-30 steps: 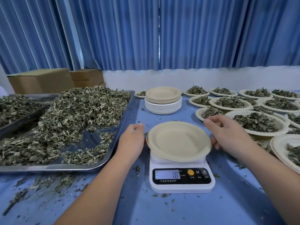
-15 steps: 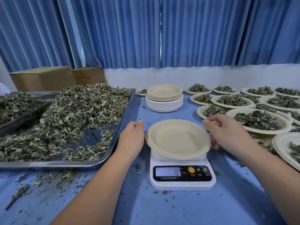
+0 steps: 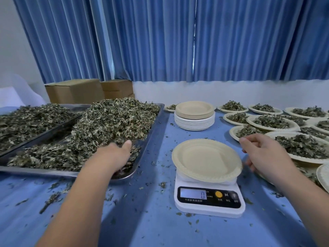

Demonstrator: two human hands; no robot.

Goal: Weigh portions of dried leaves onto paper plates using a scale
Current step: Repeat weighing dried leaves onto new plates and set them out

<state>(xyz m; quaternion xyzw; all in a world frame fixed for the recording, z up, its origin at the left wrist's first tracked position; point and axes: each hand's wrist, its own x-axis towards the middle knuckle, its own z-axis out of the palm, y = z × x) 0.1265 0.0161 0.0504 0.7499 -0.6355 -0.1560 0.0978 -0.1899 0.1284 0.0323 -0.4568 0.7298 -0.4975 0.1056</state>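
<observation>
An empty beige paper plate [image 3: 204, 159] sits on the white digital scale [image 3: 210, 200], whose display reads 0. To its left a steel tray [image 3: 44, 172] holds a big heap of dried leaves [image 3: 114, 120]. My left hand [image 3: 114, 155] lies palm down in the leaves at the tray's near right corner, thumb out, fingers hidden in the leaves. My right hand [image 3: 263, 154] hovers at the plate's right rim with loosely curled fingers and holds nothing.
A stack of empty plates [image 3: 195, 116] stands behind the scale. Several leaf-filled plates [image 3: 270, 122] crowd the right side. A second leaf tray [image 3: 26, 120] lies at far left, cardboard boxes [image 3: 74, 91] behind. Leaf crumbs litter the blue tablecloth.
My left hand left the plate's left rim and moved left into the leaves on the tray. The right hand eased off the plate's rim. The display went from 18 to 0.
</observation>
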